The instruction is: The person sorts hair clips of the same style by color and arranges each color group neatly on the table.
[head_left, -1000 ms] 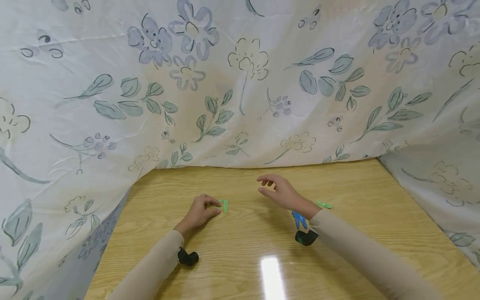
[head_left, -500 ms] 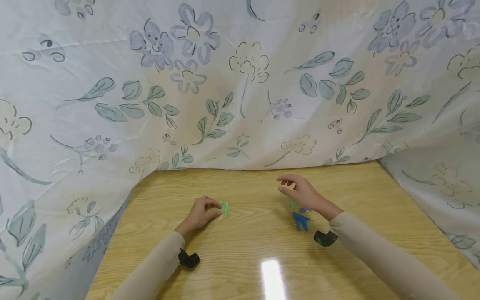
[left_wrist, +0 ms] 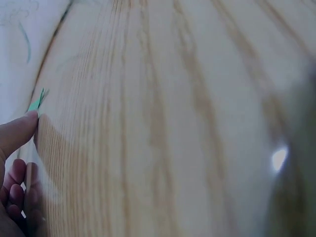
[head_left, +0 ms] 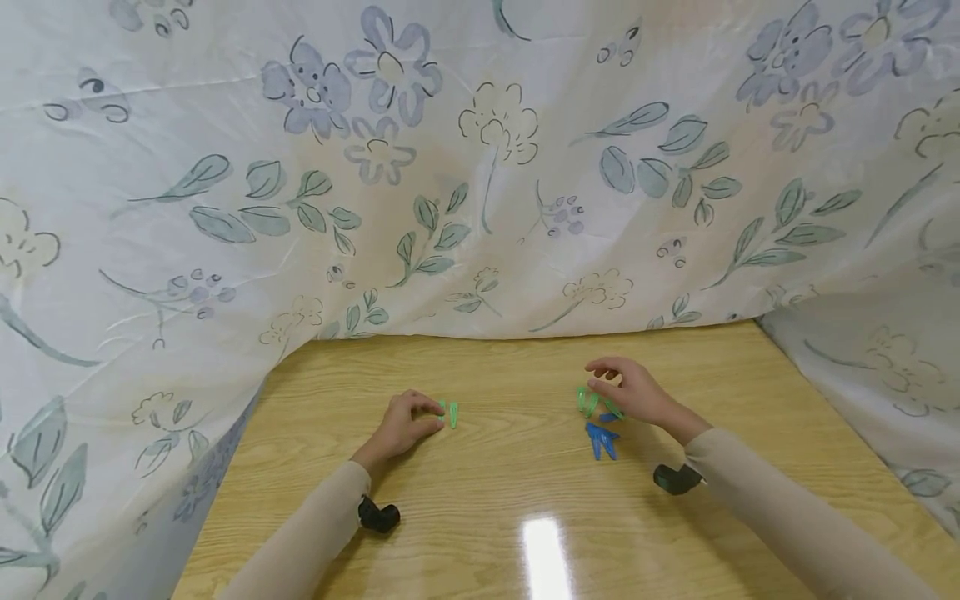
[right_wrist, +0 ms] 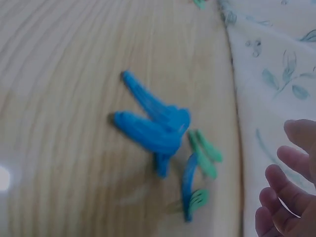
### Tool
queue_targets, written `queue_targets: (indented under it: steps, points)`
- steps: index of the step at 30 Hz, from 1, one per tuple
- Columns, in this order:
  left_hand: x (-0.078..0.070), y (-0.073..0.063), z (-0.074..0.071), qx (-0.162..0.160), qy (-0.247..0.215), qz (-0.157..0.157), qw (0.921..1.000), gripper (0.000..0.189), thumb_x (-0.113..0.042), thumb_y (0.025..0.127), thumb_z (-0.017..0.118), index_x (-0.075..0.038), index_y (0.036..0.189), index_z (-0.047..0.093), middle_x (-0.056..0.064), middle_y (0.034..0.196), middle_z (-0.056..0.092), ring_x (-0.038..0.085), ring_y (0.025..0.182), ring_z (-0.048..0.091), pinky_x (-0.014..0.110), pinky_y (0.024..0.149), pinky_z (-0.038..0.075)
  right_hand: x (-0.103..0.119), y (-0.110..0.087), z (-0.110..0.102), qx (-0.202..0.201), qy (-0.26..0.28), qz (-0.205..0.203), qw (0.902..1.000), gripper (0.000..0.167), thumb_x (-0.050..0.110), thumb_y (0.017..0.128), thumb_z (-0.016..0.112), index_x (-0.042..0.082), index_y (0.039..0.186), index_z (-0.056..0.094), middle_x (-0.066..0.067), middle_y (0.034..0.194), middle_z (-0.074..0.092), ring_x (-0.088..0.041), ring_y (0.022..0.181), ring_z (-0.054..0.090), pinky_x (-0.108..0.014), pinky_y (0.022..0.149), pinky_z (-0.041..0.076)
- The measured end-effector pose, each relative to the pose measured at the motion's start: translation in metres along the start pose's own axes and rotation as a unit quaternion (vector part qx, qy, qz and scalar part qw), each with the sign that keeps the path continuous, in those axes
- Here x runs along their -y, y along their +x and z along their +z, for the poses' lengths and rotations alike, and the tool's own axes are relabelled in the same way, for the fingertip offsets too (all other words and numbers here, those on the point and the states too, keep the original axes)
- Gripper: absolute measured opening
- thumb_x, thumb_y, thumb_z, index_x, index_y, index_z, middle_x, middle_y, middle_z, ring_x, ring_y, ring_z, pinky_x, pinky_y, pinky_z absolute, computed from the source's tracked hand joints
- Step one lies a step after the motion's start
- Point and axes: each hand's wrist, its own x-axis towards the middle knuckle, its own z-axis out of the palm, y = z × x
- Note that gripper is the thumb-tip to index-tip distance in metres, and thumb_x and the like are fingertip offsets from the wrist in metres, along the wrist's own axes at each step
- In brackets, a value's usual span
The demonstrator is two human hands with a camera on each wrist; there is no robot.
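Observation:
My left hand (head_left: 401, 425) stays low on the table at the left, thumb and fingertip at the two ends of a small green hair clip (head_left: 441, 409). Beside that clip lies another green hair clip (head_left: 453, 415), apart from the hand. In the left wrist view the thumb meets a green clip (left_wrist: 35, 104). My right hand (head_left: 633, 393) hovers with loosely bent fingers over several green hair clips (head_left: 582, 400), holding nothing. Blue hair clips (right_wrist: 148, 133) lie in an overlapping bunch just nearer to me, with green clips (right_wrist: 205, 153) beside them in the right wrist view.
The wooden table (head_left: 495, 492) carries a bright light reflection near its front. A floral cloth (head_left: 480, 208) hangs along its back and sides. Black wrist cameras (head_left: 378, 517) sit on both sleeves.
My right hand has moved right from the middle of the table to over the clip pile, uncovering more green and blue clips. The left hand stays put.

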Motion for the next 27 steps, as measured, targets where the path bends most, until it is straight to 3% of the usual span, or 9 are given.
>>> queue_targets:
  steps: [5,11,15,20,27]
  points:
    - [0.0,-0.001,-0.002,-0.005,0.003,-0.004,1.0,0.01,-0.014,0.089,0.079,-0.015,0.098,0.079,0.008,0.113,0.065,0.028,0.117,0.047,0.037,0.092,0.037,-0.015,-0.002,0.01,0.015,-0.011,0.016,0.9997,0.032,0.015,0.098,0.066,-0.001,0.127,0.066,-0.021,0.123,0.067,-0.035,0.11,0.059,-0.048,0.087,0.052]
    - [0.001,-0.002,-0.002,-0.003,0.006,-0.006,1.0,0.009,-0.015,0.089,0.079,-0.016,0.098,0.079,0.007,0.114,0.064,0.028,0.117,0.046,0.036,0.091,0.037,-0.024,-0.001,0.023,0.024,-0.022,-0.011,0.9994,0.03,0.012,0.095,0.07,-0.001,0.122,0.069,-0.023,0.125,0.068,-0.042,0.114,0.061,-0.058,0.097,0.05]
    - [0.002,-0.002,-0.002,0.0,-0.002,-0.004,1.0,0.009,-0.015,0.089,0.078,-0.015,0.098,0.078,0.008,0.115,0.064,0.029,0.118,0.047,0.039,0.094,0.039,-0.025,0.003,0.026,0.027,-0.029,-0.027,0.9989,0.032,0.01,0.093,0.072,-0.003,0.122,0.069,-0.024,0.125,0.068,-0.046,0.119,0.06,-0.062,0.101,0.047]
    - [0.002,-0.002,-0.002,-0.001,-0.004,0.002,1.0,0.009,-0.015,0.089,0.078,-0.015,0.099,0.078,0.008,0.115,0.064,0.029,0.118,0.047,0.04,0.094,0.04,-0.028,0.008,0.029,0.038,-0.025,-0.01,0.9989,0.033,0.01,0.092,0.073,-0.002,0.123,0.069,-0.023,0.128,0.067,-0.047,0.126,0.056,-0.063,0.108,0.041]
    - [0.001,-0.003,-0.001,-0.003,-0.002,0.004,1.0,0.009,-0.016,0.089,0.079,-0.016,0.098,0.079,0.007,0.112,0.064,0.029,0.118,0.047,0.04,0.094,0.04,-0.03,0.006,0.03,0.044,-0.032,-0.007,0.9985,0.031,0.011,0.092,0.073,0.001,0.121,0.071,-0.023,0.127,0.067,-0.046,0.122,0.057,-0.062,0.102,0.047]
